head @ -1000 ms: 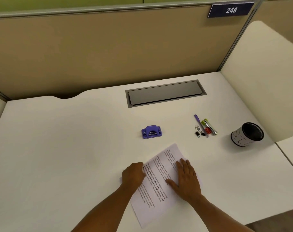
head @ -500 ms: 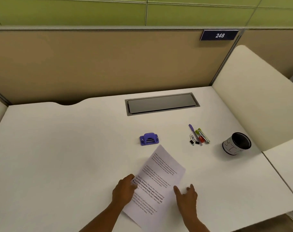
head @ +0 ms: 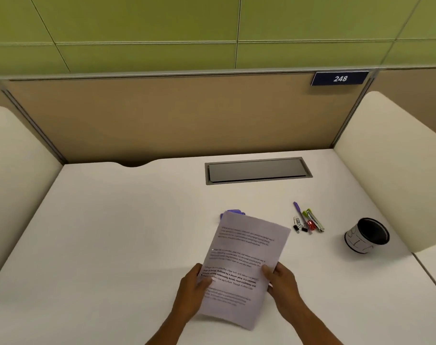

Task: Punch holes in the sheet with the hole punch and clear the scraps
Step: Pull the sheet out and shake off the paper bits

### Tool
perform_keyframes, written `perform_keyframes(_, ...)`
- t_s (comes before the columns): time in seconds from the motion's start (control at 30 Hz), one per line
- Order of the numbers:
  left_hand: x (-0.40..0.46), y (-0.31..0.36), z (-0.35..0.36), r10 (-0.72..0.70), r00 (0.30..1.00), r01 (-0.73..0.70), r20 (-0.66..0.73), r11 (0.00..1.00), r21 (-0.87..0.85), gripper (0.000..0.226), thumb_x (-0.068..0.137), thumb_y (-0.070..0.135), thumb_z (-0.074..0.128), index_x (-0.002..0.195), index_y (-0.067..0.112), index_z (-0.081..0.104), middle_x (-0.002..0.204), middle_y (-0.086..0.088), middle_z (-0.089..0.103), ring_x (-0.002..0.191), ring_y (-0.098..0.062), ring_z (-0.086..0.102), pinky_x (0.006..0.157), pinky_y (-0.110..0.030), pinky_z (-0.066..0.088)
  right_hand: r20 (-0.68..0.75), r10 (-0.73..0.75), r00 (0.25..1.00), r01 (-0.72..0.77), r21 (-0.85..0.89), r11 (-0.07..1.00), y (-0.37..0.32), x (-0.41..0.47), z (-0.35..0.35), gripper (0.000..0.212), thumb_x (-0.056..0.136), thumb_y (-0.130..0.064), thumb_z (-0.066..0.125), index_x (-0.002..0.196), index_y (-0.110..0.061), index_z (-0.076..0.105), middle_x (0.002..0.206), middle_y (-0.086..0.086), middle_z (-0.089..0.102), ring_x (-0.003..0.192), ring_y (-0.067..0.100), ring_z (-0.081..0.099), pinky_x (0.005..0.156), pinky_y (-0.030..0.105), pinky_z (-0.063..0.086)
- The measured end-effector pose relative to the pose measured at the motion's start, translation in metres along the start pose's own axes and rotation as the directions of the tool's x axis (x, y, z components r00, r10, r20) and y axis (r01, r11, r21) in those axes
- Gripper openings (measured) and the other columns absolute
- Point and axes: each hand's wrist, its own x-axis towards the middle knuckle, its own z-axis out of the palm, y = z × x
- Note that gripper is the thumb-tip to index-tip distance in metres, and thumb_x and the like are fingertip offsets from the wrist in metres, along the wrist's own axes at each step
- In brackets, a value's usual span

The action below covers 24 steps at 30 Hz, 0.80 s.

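A printed white sheet (head: 246, 247) is lifted off the desk, tilted toward me, held at both side edges. My left hand (head: 194, 287) grips its left edge with the thumb on the text. My right hand (head: 281, 282) grips the right edge. The purple hole punch (head: 233, 212) stands on the desk behind the sheet; only its top shows above the paper's far edge.
Pens, a highlighter, paper clips and binder clips (head: 307, 220) lie to the right. A black cup with a white label (head: 367, 235) lies tipped at the far right. A grey cable hatch (head: 258, 170) is set in the white desk (head: 112, 232). Partition panels enclose three sides.
Both hands went from pressing the sheet flat on the desk to gripping its edges and lifting it. The sheet now hides most of the hole punch. The camera tilted up.
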Motion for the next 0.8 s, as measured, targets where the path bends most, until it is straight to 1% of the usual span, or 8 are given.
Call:
perform_keyframes(0.1, -0.011, 0.016, -0.004, 0.053, 0.996, -0.059, -0.066, 0.995, -0.081, 0.017, 0.096, 0.014, 0.065, 0.112, 0.022, 0.064, 0.11, 0.004, 0.076, 0.099, -0.014, 0.073, 0.075, -0.02, 0.058, 0.045, -0.144, 0.989, 0.145, -0.041, 0.989, -0.018, -0.006, 0.001, 0.023, 0.098, -0.018, 0.062, 0.12, -0.017, 0.07, 0.118, 0.008, 0.075, 0.106, 0.028, 0.073, 0.09, 0.048, 0.06)
perform_keyframes(0.17, -0.017, 0.026, -0.005, 0.071, 0.993, -0.082, -0.099, 0.99, -0.112, 0.023, 0.094, 0.014, 0.068, 0.113, 0.026, 0.064, 0.111, 0.008, 0.074, 0.102, -0.012, 0.071, 0.077, -0.015, 0.057, 0.077, -0.216, 0.973, 0.222, -0.073, 0.972, -0.028, -0.011, 0.004, 0.025, 0.099, -0.013, 0.06, 0.12, -0.02, 0.071, 0.119, 0.004, 0.075, 0.108, 0.023, 0.072, 0.092, 0.037, 0.06)
perform_keyframes(0.27, -0.025, 0.033, -0.001, 0.055, 0.986, -0.08, -0.158, 0.985, -0.154, 0.037, 0.091, 0.012, 0.072, 0.118, 0.033, 0.059, 0.114, 0.016, 0.069, 0.105, -0.006, 0.067, 0.081, -0.011, 0.054, 0.105, -0.276, 0.955, 0.288, -0.133, 0.948, -0.037, -0.024, 0.007, 0.031, 0.1, -0.009, 0.058, 0.118, -0.029, 0.072, 0.116, -0.003, 0.075, 0.105, 0.012, 0.071, 0.086, 0.02, 0.057)
perform_keyframes(0.37, -0.03, 0.031, 0.009, -0.01, 0.967, -0.039, -0.255, 0.982, -0.186, 0.045, 0.09, 0.012, 0.073, 0.128, 0.028, 0.055, 0.117, 0.01, 0.067, 0.109, -0.011, 0.063, 0.095, -0.026, 0.05, 0.133, -0.302, 0.944, 0.326, -0.228, 0.917, -0.031, -0.031, 0.009, 0.03, 0.1, -0.012, 0.059, 0.115, -0.036, 0.07, 0.112, -0.012, 0.076, 0.103, 0.003, 0.07, 0.082, 0.012, 0.054)
perform_keyframes(0.47, -0.034, 0.027, 0.02, -0.044, 0.962, -0.008, -0.27, 0.982, -0.189, 0.042, 0.092, 0.011, 0.07, 0.131, 0.021, 0.056, 0.122, 0.002, 0.066, 0.115, -0.018, 0.061, 0.101, -0.036, 0.049, 0.139, -0.25, 0.958, 0.281, -0.294, 0.914, -0.017, -0.034, 0.007, 0.03, 0.099, -0.013, 0.061, 0.113, -0.039, 0.066, 0.108, -0.019, 0.075, 0.103, 0.002, 0.069, 0.081, 0.013, 0.054)
perform_keyframes(0.63, -0.036, 0.037, 0.023, -0.029, 0.956, -0.03, -0.292, 0.981, -0.194, 0.028, 0.1, 0.018, 0.059, 0.128, 0.022, 0.058, 0.118, 0.0, 0.069, 0.113, -0.021, 0.063, 0.087, -0.026, 0.047, 0.115, -0.237, 0.965, 0.261, -0.291, 0.921, -0.019, -0.034, 0.006, 0.024, 0.102, -0.015, 0.057, 0.117, -0.032, 0.065, 0.108, -0.015, 0.076, 0.102, 0.001, 0.069, 0.081, 0.013, 0.054)
perform_keyframes(0.73, -0.038, 0.046, 0.021, 0.048, 0.955, -0.105, -0.292, 0.978, -0.182, 0.026, 0.102, 0.022, 0.056, 0.125, 0.032, 0.06, 0.114, 0.015, 0.07, 0.108, -0.004, 0.066, 0.079, -0.013, 0.051, 0.131, -0.28, 0.951, 0.306, -0.281, 0.91, -0.026, -0.034, 0.006, 0.024, 0.104, -0.014, 0.052, 0.114, -0.03, 0.068, 0.106, -0.015, 0.076, 0.1, 0.002, 0.07, 0.08, 0.012, 0.054)
perform_keyframes(0.8, -0.04, 0.049, 0.02, 0.076, 0.957, -0.132, -0.281, 0.974, -0.183, 0.029, 0.1, 0.023, 0.06, 0.123, 0.039, 0.058, 0.112, 0.018, 0.07, 0.104, 0.002, 0.066, 0.076, -0.011, 0.054, 0.146, -0.293, 0.945, 0.322, -0.265, 0.909, -0.027, -0.034, 0.005, 0.022, 0.104, -0.014, 0.052, 0.115, -0.026, 0.068, 0.107, -0.011, 0.076, 0.1, 0.006, 0.071, 0.08, 0.015, 0.055)
